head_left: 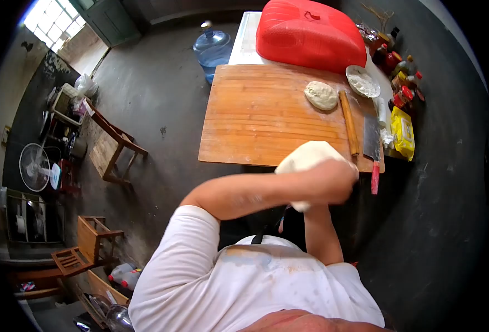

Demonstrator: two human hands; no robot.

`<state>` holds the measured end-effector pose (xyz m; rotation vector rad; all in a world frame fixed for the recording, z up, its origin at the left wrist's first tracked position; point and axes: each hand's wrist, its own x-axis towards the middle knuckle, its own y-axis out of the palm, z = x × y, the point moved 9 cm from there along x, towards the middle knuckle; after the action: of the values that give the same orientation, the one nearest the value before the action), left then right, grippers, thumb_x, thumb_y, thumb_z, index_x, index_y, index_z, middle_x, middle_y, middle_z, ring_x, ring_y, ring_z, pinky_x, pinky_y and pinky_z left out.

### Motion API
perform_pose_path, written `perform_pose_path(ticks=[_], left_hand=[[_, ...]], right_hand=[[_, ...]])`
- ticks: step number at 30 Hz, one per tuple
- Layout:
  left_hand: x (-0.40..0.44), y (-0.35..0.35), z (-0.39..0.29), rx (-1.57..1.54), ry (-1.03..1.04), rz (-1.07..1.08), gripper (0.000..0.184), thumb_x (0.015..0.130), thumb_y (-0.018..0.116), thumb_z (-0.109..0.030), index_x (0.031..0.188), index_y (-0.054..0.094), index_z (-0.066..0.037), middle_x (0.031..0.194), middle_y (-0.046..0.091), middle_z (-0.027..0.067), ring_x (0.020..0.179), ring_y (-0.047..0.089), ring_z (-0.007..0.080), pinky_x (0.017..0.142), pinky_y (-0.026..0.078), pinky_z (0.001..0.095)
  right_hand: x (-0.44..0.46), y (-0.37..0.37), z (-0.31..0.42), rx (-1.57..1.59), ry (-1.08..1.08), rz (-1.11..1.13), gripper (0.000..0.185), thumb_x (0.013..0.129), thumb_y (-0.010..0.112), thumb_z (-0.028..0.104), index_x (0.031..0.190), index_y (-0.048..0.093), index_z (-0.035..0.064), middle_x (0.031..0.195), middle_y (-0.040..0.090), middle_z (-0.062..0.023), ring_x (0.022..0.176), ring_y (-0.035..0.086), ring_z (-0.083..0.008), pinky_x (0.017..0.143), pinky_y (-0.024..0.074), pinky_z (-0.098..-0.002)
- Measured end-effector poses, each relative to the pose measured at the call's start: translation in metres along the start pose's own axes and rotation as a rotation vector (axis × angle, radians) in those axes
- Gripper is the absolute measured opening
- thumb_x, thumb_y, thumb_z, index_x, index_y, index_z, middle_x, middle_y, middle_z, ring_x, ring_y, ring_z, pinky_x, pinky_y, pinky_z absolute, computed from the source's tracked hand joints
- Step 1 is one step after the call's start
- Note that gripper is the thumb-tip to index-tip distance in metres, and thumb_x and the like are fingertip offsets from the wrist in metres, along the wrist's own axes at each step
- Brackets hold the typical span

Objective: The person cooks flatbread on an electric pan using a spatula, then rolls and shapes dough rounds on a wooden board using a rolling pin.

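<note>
A pale cream sheet of dough is in front of me, just off the near edge of the wooden board, part of it hanging lower down. My left hand reaches across to the right and is closed over the dough, slightly blurred by motion. The right forearm rises beneath it; the dough and my left hand hide my right hand. On the board rests a round lump of dough. Right of that lump lie a wooden rolling pin and a cleaver whose red handle sticks out past the edge.
A red plastic cover sits behind the board, beside a plate of flour. Several jars and a yellow wipes pack line the right side. A blue water jug, a wooden chair and a fan stand to the left.
</note>
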<state>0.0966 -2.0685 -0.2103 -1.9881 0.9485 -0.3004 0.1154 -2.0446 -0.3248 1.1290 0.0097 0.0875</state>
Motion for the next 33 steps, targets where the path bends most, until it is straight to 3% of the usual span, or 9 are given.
perform_pose_path(ticks=[3,7,12,15,18,21,28,31,33], left_hand=[[-0.017,-0.004,-0.036,-0.143,0.182,-0.179,0.016,0.067,0.054,-0.008,0.080,0.060,-0.001,0.078,0.061,0.0183,0.072,0.061,0.0339,0.064,0.048,0.0409],[-0.045,-0.059,-0.001,-0.287,0.260,-0.487,0.022,0.075,0.060,-0.018,0.088,0.056,-0.002,0.083,0.058,0.0126,0.077,0.060,0.0286,0.066,0.047,0.0386],[-0.052,-0.077,0.216,-1.345,-0.038,-0.705,0.022,0.081,0.055,-0.016,0.098,0.057,-0.002,0.086,0.060,0.0075,0.077,0.060,0.0145,0.065,0.051,0.0273],[-0.062,-0.055,0.360,-1.373,-0.478,-0.870,0.025,0.084,0.051,-0.015,0.103,0.052,0.001,0.088,0.059,0.0096,0.075,0.060,0.0168,0.063,0.052,0.0288],[-0.082,-0.052,0.398,-1.416,-0.668,-0.862,0.026,0.085,0.050,-0.015,0.106,0.050,0.001,0.089,0.058,0.0101,0.075,0.060,0.0182,0.064,0.052,0.0290],[-0.099,-0.036,0.394,-1.512,-0.722,-0.813,0.028,0.086,0.050,-0.016,0.108,0.048,0.001,0.093,0.057,0.0103,0.078,0.059,0.0184,0.066,0.052,0.0288],[-0.103,-0.017,0.334,-1.413,-0.741,-0.659,0.030,0.086,0.048,-0.013,0.114,0.049,0.000,0.107,0.054,0.0082,0.094,0.055,0.0165,0.078,0.046,0.0259],[-0.056,-0.092,0.264,-0.994,-0.410,-0.745,0.036,0.086,0.045,-0.015,0.118,0.046,0.002,0.122,0.047,0.0134,0.111,0.045,0.0249,0.094,0.035,0.0319],[-0.016,-0.136,0.214,-0.651,-0.253,-0.720,0.040,0.087,0.042,-0.018,0.121,0.044,0.002,0.127,0.043,0.0172,0.119,0.038,0.0305,0.100,0.028,0.0363]], right_hand=[[-0.005,0.013,0.023,-0.174,-0.017,-0.007,0.054,0.090,0.038,0.040,0.133,0.030,0.0095,0.137,0.031,-0.0103,0.126,0.028,-0.0236,0.102,0.0213,-0.0391],[0.048,0.043,0.051,-0.628,-0.148,-0.010,0.056,0.089,0.036,0.044,0.134,0.029,0.0107,0.139,0.027,-0.0113,0.128,0.023,-0.0254,0.103,0.0174,-0.0428],[0.178,0.070,-0.011,-1.622,-0.266,0.109,0.060,0.088,0.035,0.048,0.135,0.028,0.0122,0.142,0.023,-0.0125,0.131,0.017,-0.0277,0.104,0.0125,-0.0475],[0.233,0.033,-0.102,-2.203,-0.116,0.220,0.056,0.088,0.038,0.044,0.134,0.028,0.0145,0.140,0.024,-0.0147,0.130,0.019,-0.0301,0.105,0.0116,-0.0489],[0.234,0.017,-0.140,-2.511,-0.054,0.405,0.059,0.085,0.039,0.048,0.134,0.031,0.0169,0.143,0.020,-0.0119,0.132,0.014,-0.0291,0.104,0.0065,-0.0547],[0.208,0.019,-0.132,-2.376,-0.105,0.705,0.057,0.083,0.046,0.044,0.131,0.035,0.0171,0.141,0.024,-0.0125,0.131,0.018,-0.0303,0.103,0.0110,-0.0544],[0.148,0.001,-0.071,-2.333,0.084,0.762,0.054,0.083,0.050,0.039,0.129,0.038,0.0136,0.138,0.028,-0.0148,0.128,0.023,-0.0324,0.103,0.0178,-0.0500],[0.155,-0.001,-0.048,-1.921,0.099,0.284,0.051,0.089,0.043,0.039,0.129,0.037,0.0089,0.136,0.032,-0.0165,0.125,0.029,-0.0331,0.104,0.0213,-0.0421],[0.155,-0.014,-0.073,-0.356,0.483,-0.376,0.051,0.092,0.032,0.043,0.130,0.034,0.0077,0.133,0.036,-0.0129,0.123,0.033,-0.0280,0.104,0.0239,-0.0375]])
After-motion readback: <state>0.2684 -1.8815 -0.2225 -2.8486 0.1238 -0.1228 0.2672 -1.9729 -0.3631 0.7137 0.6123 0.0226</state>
